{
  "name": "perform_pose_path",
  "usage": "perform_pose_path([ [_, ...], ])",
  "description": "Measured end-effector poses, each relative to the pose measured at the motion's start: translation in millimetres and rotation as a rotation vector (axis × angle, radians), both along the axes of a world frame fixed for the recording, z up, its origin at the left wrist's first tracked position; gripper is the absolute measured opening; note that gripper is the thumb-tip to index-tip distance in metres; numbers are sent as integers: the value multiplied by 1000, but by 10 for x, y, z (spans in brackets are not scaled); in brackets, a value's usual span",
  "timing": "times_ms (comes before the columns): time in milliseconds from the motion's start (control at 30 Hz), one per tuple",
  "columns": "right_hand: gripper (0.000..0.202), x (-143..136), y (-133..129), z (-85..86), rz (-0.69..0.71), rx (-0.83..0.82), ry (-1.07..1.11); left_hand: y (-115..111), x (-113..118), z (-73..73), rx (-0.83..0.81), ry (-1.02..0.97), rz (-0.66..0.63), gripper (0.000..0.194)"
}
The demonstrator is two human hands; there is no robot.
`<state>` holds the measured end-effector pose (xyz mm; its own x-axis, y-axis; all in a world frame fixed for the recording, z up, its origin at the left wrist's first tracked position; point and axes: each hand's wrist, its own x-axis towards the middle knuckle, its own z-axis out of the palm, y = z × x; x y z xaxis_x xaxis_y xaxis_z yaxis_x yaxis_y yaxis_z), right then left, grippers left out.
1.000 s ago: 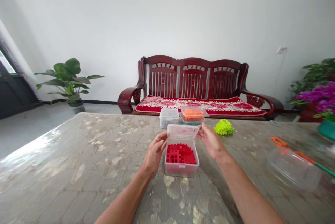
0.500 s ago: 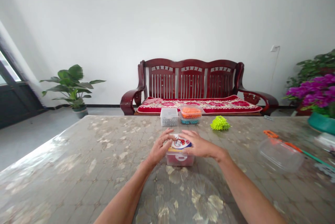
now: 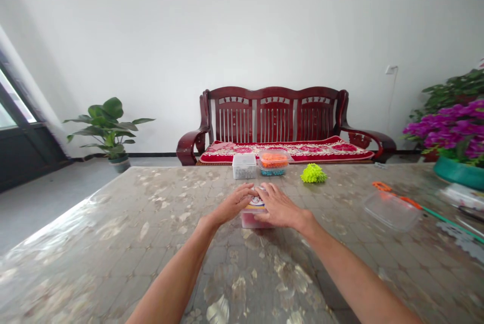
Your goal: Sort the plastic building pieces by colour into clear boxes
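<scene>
A lidded plastic box (image 3: 248, 220) with reddish contents stands on the table in front of me, a printed label on its lid. My left hand (image 3: 239, 198) lies over the lid's left side, fingers stretched out flat. Around the box's right side is my right hand (image 3: 279, 205), fingers spread across the top and thumb low at the front. Both hands' fingertips nearly meet on the lid and hide much of it. Beyond stand a clear box with grey pieces (image 3: 244, 167) and stacked tubs with orange and blue pieces (image 3: 274, 162).
A lime-green heap of small pieces (image 3: 313, 173) sits to the right of the tubs. Farther right lie a clear lid or tray (image 3: 391, 211), an orange linked strip (image 3: 381, 186) and grey toothed pieces (image 3: 463, 240). A flower pot (image 3: 459, 172) stands at the right edge.
My right hand has moved farther over the lid and the fingertips of both hands have come closer together. The camera view has tilted up slightly.
</scene>
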<state>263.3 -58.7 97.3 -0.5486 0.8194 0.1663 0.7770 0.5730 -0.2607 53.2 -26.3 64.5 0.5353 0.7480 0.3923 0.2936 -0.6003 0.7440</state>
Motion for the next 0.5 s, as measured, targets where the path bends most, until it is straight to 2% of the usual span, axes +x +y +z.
perform_pose_path([
  [200, 68, 12, 46, -69, 14, 87, -36, 43, -14, -22, 34, 93, -10, 34],
  [500, 66, -14, 66, -136, -8, 116, -12, 46, -15, 8, 61, 136, -25, 34],
])
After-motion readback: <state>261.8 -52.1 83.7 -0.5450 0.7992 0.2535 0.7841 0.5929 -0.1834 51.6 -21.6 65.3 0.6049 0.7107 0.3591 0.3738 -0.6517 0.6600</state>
